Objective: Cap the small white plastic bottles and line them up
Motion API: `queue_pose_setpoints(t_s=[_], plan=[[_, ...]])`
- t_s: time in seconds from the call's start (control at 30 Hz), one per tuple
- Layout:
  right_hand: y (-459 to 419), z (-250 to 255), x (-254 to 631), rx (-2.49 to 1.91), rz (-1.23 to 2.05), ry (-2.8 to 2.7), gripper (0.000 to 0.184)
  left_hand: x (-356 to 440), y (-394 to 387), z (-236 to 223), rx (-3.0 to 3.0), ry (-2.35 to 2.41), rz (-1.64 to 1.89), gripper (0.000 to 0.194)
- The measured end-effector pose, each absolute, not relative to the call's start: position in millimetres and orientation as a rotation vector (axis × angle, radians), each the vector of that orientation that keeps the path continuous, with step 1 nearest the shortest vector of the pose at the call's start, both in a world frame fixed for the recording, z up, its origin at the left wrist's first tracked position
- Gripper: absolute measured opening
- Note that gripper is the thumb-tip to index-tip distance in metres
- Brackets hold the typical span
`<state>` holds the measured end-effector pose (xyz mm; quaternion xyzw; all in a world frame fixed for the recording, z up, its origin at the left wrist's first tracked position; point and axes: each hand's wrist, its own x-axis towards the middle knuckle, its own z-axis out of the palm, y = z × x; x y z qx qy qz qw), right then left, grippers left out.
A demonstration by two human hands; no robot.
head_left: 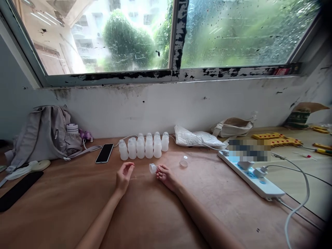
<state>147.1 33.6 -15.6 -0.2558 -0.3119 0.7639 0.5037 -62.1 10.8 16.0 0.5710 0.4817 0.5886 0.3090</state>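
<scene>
My right hand [165,175] grips a small clear plastic cap [153,168], held sideways just above the brown tabletop. To its left, my left hand [124,176] is closed in a pinch, thumb and fingertips together; what they hold, if anything, is too small to make out. Behind both hands stand several frosted white plastic bottles [140,148], upright and close together in rows. Another clear plastic piece [184,161], like a cap or small cup, rests on the table to the right of my right hand.
A phone [104,153] lies left of the bottles, near a grey backpack [49,131]. Behind on the right are a white plastic package [197,137] and a beige bag [233,127]. A power strip [259,185] with cables occupies the right side. A black case [19,190] lies far left.
</scene>
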Motion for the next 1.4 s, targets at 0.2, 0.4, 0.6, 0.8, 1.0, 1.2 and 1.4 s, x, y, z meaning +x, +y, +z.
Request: queue_pose_setpoints(t_s=[0.2, 0.4, 0.6, 0.8, 1.0, 1.2, 1.4], plan=[[27.9, -17.9, 157.9, -0.589, 1.823, -0.654, 0.016, -75.8, 72.2, 106.9, 2.176, 1.712, 1.139, 0.026], [34.6, -18.7, 154.7, -0.592, 1.829, -0.624, 0.014, -66.5, 164.2, 158.4, 2.227, 1.994, 0.351, 0.018], [36.6, -14.2, 154.3, -0.605, 1.815, -0.596, 0.02, -50.3, 206.3, 153.6, 2.027, 2.054, -0.191, 0.026], [37.4, -12.0, 154.0, -0.638, 1.816, -0.643, 0.022, -51.6, 218.1, 150.3, 2.046, 2.027, -0.295, 0.026], [38.7, -12.2, 155.2, -0.64, 1.796, -0.667, 0.021, -51.2, 210.3, 141.2, 2.152, 2.05, -0.208, 0.021], [38.0, -11.4, 157.7, -0.651, 1.755, -0.696, 0.022, -50.2, 192.9, 183.0, 2.315, 2.186, 0.053, 0.032], [35.0, -9.0, 158.0, -0.634, 1.762, -0.729, 0.022, -31.9, 125.4, 220.1, 2.719, 2.048, 0.731, 0.038]])
